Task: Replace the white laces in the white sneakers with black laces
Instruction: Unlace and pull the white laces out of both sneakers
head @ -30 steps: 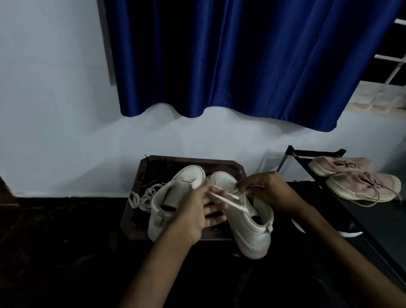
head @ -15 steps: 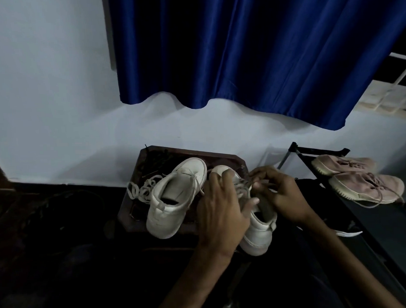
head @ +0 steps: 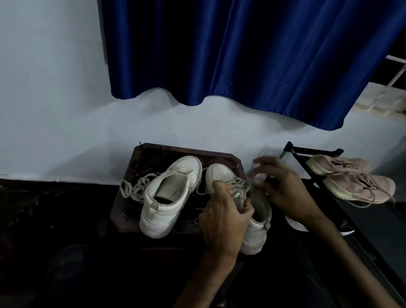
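Centre of frame: wooden tray [head: 127, 217] on a dark floor against a pale wall [head: 46, 101], both white sneakers on it, toes toward the wall. We see the left hand [head: 222, 218] gripping the laced sneaker [head: 255, 232] at lower centre, fingers curled over its upper and across the threaded white lace [head: 239, 183]. The heel overhangs the tray's near edge. Right hand [head: 285, 189] sits just right of that shoe's tongue, fingertips near the lace ends. It's motion-blurred, so we can't tell whether it pinches a lace or hangs spread. Second sneaker [head: 169, 198] lies just left, apart from both hands, eyelet rows looking bare. A loose white lace [head: 132, 189] is heaped against its left side. Black laces [head: 149, 158] are a dark tangle in the tray's upper-left corner, hard to resolve in this light. Right of frame: black rack [head: 317, 151] carrying a pair of pink sneakers [head: 357, 183], well apart from the hands. Upper frame: blue curtain [head: 239, 49] — white window grille [head: 399, 77] showing at its right edge.
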The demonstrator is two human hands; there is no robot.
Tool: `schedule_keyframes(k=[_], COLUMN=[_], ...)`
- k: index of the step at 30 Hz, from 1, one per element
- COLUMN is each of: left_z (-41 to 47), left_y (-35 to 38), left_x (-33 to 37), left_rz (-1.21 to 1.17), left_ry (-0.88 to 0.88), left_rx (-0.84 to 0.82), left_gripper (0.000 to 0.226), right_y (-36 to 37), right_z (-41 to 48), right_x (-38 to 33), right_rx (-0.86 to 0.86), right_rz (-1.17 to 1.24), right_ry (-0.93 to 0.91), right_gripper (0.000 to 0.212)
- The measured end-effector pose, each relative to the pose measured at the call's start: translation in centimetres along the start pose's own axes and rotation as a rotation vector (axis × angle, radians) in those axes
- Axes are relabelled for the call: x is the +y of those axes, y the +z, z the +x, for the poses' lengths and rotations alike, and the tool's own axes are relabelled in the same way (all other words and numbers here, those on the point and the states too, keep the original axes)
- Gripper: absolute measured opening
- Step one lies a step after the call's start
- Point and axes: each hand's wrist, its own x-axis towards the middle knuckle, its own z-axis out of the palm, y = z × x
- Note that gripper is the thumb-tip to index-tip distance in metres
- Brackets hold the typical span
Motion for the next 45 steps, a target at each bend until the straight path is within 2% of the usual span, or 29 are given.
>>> schedule_keyframes(k=[2, 5, 6, 8, 10, 12, 14, 17, 20, 22, 24, 30, 36, 38, 40, 45], left_z=[-0.1, -0.3, -0.3, -0.3, -0.3, -0.4, -0.4, -0.3, -0.2, -0.3, -0.4, -0.3, -0.4, -0.3, -0.3, -0.4], left_y=[0.1, 0.0, -0.1, -0.1, -0.2, -0.1, -0.1, 0.0, 0.1, 0.1, 0.2, 0.2, 0.4, 0.5, 0.5, 0.4], left_x=[-0.2, -0.1, -0.1, 0.1, 0.0, 0.0, -0.1, -0.1, -0.3, -0.3, -0.4, -0.4, -0.5, -0.6, -0.7, -0.4], left_rz=[-0.006, -0.025, -0.021, -0.011, 0.004, 0.006, -0.008, -0.011, -0.007, -0.02, -0.036, -0.04, -0.043, -0.047, -0.041, -0.039], left_ry=[-0.017, -0.005, 0.002, 0.019, 0.025, 0.027, 0.034, 0.042, 0.038, 0.036, 0.038, 0.032, 0.026, 0.018, 0.011, 0.018], left_rx=[0.002, 0.042, 0.056, 0.07, 0.06, 0.059, 0.057, 0.054, 0.054, 0.043, 0.037, 0.031, 0.016, 0.012, 0.003, -0.006], left_gripper=[0.057, 0.06, 0.059, 0.056, 0.054, 0.052, 0.051, 0.051, 0.053, 0.054, 0.054, 0.05, 0.051, 0.05, 0.05, 0.049], right_y=[-0.2, 0.1, -0.1, -1.1, -1.8, -1.7, -1.2, -1.0, -0.9, -0.7, -0.9, -0.5, -0.5, -1.4, -2.0, -1.1], right_z=[0.2, 0.3, 0.5, 1.2, 2.1, 2.5, 2.3, 1.9, 1.9, 1.9, 2.1, 2.5, 1.9, 2.6, 3.6, 5.7], right_x=[-0.6, -0.5, -0.3, 0.4, 1.3, 1.8, 1.6, 1.0, 0.1, -0.1, 0.2, -0.6, 0.0, 0.4, 0.4, 0.5], right_rx=[-0.199, -0.22, -0.156, 0.084, 0.309, 0.35, 0.206, -0.064, -0.304, -0.358, -0.325, -0.466, -0.281, -0.114, 0.036, 0.228], right_rz=[-0.152, -0.191, -0.148, -0.086, -0.044, -0.049, -0.058, -0.034, -0.063, -0.117, -0.191, -0.359, -0.264, -0.3, -0.294, -0.257], right_ry=[-0.103, -0.153, -0.123, 0.029, 0.23, 0.342, 0.332, 0.15, -0.05, -0.098, -0.122, -0.063, -0.105, -0.051, 0.048, 0.278], right_gripper=[0.013, 0.013, 0.011, 0.006, 0.015, 0.016, 0.007, 0.033, 0.034, 0.026, 0.021, 0.031, 0.014, 0.003, 0.006, 0.012])
